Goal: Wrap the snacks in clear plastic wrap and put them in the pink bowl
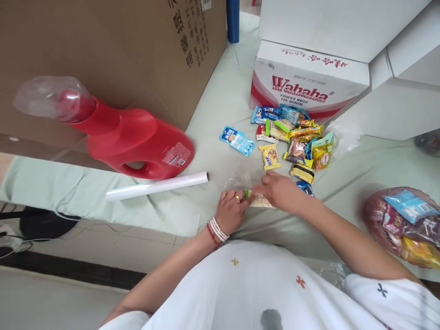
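Observation:
My left hand [231, 210], with a ring and a bead bracelet, is curled round the edge of a clear plastic bag [240, 181] that lies on the pale green cloth [213, 114]. My right hand [280, 189] pinches a small snack packet [258, 200] at the bag's mouth, close to my left fingers. Just beyond both hands lies a pile of several wrapped snacks [295, 137], with a yellow biscuit packet [270, 156] and a blue packet [238, 140] lying apart from it.
A red detergent jug [137, 140] lies on its side at the left, with a white roll [157, 186] in front of it. A large brown carton [113, 50] and a Wahaha water box [305, 87] stand behind. A filled snack bag [402, 224] sits at the right.

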`<state>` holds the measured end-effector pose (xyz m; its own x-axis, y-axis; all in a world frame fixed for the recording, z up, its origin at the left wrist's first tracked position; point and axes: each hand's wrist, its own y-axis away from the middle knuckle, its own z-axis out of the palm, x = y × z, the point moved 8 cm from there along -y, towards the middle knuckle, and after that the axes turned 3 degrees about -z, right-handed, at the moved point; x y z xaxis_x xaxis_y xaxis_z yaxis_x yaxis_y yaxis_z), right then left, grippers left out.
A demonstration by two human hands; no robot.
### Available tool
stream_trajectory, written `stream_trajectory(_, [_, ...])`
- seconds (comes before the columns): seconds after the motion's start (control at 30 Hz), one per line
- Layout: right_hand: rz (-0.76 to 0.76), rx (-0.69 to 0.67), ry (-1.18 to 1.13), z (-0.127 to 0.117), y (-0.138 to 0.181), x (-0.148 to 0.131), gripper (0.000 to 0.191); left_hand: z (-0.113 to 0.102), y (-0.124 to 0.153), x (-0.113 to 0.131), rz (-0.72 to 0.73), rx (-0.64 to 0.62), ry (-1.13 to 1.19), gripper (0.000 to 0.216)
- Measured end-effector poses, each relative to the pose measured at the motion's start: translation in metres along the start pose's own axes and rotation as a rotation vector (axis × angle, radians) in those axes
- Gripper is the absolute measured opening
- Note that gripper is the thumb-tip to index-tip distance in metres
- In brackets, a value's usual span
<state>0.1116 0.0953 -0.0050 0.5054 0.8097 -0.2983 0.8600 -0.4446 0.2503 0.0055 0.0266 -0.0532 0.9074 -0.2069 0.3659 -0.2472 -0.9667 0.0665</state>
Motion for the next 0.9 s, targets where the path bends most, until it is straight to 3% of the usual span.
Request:
stream_trajectory(0.1, [-0.045, -0.048, 0.03, 0.023, 0.028, -0.027, 0.057, -0.002, 0.005, -0.013, 0.0, 0.029, 0.099, 0.032])
stream_trajectory(0.2, [-0.016, -0.043, 0.026, 0.044, 0.041, -0.034, 0.068, -0.011, 0.014, -0.036, -0.001, 0.109, 0.365, 0.033])
stream_trajectory(0.3, [-0.002, -0.023, 0.009, 0.053, 0.043, -0.034, 0.07, -0.029, 0.021, -0.076, -0.266, 0.364, 0.549, 0.041])
stream_trajectory(0.37, [0.007, -0.013, -0.008, 0.053, 0.042, -0.032, 0.068, -0.038, 0.023, -0.086, -0.403, 0.46, 0.522, 0.045])
stream_trajectory(0.47, [0.024, 0.002, -0.037, 0.05, 0.043, -0.03, 0.065, -0.038, 0.011, -0.067, -0.338, 0.293, 0.346, 0.044])
stream_trajectory(0.53, [0.032, 0.014, -0.059, 0.049, 0.044, -0.029, 0.063, -0.037, 0.01, -0.056, -0.3, 0.152, 0.3, 0.026])
stream_trajectory(0.57, [0.032, 0.019, -0.072, 0.049, 0.044, -0.028, 0.062, -0.037, 0.011, -0.054, -0.319, 0.102, 0.352, 0.018])
stream_trajectory(0.67, [0.011, 0.028, -0.114, 0.05, 0.042, -0.029, 0.061, -0.033, 0.015, -0.049, -0.454, -0.017, 0.754, 0.022])
stream_trajectory(0.77, [-0.008, 0.049, -0.166, 0.051, 0.041, -0.031, 0.056, -0.019, 0.005, -0.023, -0.482, -0.13, 1.045, 0.024])
stream_trajectory(0.83, [-0.019, 0.096, -0.236, 0.049, 0.045, -0.03, 0.048, -0.013, -0.007, -0.002, -0.388, -0.142, 0.949, 0.024])
stream_trajectory(0.9, [-0.037, 0.167, -0.347, 0.046, 0.053, -0.027, 0.041, -0.009, -0.015, 0.017, -0.261, -0.1, 0.683, 0.029])
